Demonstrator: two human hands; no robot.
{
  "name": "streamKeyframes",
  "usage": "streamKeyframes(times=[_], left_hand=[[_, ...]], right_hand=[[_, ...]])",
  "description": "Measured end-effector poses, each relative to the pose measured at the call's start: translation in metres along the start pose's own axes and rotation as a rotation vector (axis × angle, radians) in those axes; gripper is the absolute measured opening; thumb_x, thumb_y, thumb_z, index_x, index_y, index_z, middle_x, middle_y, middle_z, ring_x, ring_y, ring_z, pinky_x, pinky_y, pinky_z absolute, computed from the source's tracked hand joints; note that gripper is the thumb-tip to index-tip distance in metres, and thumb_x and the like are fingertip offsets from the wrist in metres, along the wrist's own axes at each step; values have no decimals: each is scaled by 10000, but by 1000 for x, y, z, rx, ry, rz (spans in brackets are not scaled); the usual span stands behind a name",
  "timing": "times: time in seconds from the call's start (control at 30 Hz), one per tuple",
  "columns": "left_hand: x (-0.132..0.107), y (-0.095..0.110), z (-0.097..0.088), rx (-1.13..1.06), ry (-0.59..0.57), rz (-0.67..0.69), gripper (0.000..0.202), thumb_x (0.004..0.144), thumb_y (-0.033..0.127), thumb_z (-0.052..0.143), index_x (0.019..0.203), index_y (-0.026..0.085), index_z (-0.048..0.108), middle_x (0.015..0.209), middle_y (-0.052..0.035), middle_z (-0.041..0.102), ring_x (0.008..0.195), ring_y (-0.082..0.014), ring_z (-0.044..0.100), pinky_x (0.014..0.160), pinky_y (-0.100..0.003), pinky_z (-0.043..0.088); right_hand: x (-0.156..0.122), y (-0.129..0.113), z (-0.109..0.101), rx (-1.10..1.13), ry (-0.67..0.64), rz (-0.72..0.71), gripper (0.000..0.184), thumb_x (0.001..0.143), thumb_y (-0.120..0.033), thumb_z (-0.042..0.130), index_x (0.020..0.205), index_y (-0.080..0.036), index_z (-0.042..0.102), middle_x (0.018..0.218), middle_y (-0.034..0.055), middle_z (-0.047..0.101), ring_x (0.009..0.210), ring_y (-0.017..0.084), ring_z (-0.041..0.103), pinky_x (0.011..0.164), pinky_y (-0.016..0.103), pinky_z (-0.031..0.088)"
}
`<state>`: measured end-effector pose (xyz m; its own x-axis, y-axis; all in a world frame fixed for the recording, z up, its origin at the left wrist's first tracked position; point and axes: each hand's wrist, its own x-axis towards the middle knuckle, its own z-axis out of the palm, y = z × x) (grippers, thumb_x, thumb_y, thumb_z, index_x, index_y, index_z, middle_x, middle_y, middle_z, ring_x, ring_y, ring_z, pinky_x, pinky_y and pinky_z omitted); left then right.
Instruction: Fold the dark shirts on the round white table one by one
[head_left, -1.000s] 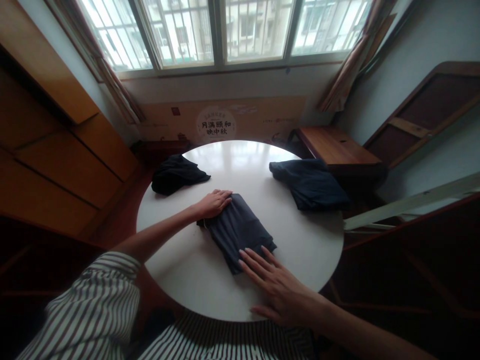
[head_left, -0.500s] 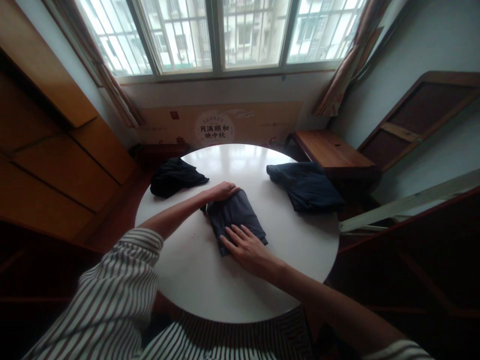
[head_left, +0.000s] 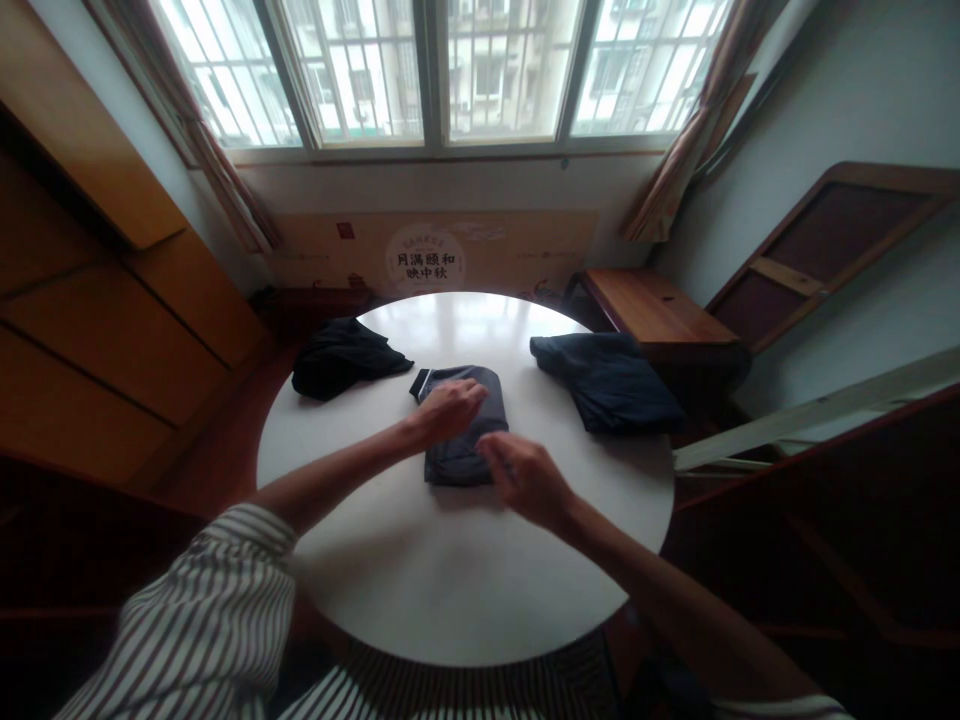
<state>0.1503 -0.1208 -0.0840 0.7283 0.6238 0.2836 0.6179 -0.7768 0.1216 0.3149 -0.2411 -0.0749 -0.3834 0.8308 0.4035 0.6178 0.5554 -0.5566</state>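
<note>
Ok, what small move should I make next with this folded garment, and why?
Probably smooth the folded dark garment with your right hand: it sits at the garment's edge, your left hand pins the top, and a pale-trimmed corner sticks out.

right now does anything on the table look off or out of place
The black garment on the far left of the round white table stands out: it lies in a crumpled heap, unlike the neatly folded dark grey garment under the left hand. Nothing looks spilled or damaged.
</note>
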Motion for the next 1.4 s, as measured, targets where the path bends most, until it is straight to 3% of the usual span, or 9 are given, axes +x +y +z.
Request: streamKeyframes(times=[0.07,0.17,0.27,0.43,0.6,0.83,1.0,1.2,1.4], left_hand=[[-36,20,-1,-33,-31,45,242,1029,277,375,1043,155,584,929,-74,613,860,-190,627,770,-302,507],[-69,42,1,-34,-82,26,242,1012,373,458,1030,154,560,938,-69,612,840,-192,634,730,-292,517],[-72,50,3,-1,-157,-56,269,1014,404,453,1036,150,537,960,-76,614,828,-198,648,688,-287,521],[-59,49,1,68,-266,-84,250,1033,363,403,1046,144,522,948,-88,622,737,-193,652,584,-275,498],[-62,46,-2,53,-255,-24,201,1036,302,399,1000,152,529,933,-74,610,742,-183,643,615,-280,503],[-70,38,-5,96,-230,-76,129,990,130,431,1021,156,554,1002,-96,589,883,-208,599,725,-309,522],[-73,36,-4,85,-196,-61,155,984,303,527,1000,161,590,1024,-90,598,932,-222,575,753,-317,530],[-73,35,3,91,-169,-37,182,982,133,435,918,166,602,949,-96,603,870,-211,565,769,-342,529],[-74,29,4,-18,-115,-5,186,1001,198,436,928,167,604,960,-87,594,896,-205,560,802,-325,515]], right_hand=[[26,30,-17,1,175,139,286,971,-281,446,828,-176,670,791,72,708,765,195,669,781,296,506],[68,80,-16,70,175,248,195,894,-308,585,873,-155,703,904,91,728,773,193,675,731,284,521],[99,117,2,137,144,357,238,832,-330,663,954,-134,721,1004,120,730,780,188,676,680,271,527],[117,146,16,176,139,368,301,810,-388,679,903,-109,739,828,105,742,690,184,659,637,272,518],[111,153,21,185,167,323,337,841,-433,625,934,-127,731,848,92,735,717,175,648,664,275,525],[122,148,25,113,118,279,325,828,-411,669,992,-136,728,934,101,704,752,180,637,702,302,537],[149,135,33,38,57,228,260,817,-355,718,986,-163,763,1046,117,686,973,215,643,896,320,494],[168,128,55,-29,-46,251,278,851,-410,691,869,-147,780,953,120,737,887,220,684,822,289,511],[167,129,58,-73,-71,264,207,859,-378,691,901,-196,781,998,94,756,965,236,682,881,305,495]])
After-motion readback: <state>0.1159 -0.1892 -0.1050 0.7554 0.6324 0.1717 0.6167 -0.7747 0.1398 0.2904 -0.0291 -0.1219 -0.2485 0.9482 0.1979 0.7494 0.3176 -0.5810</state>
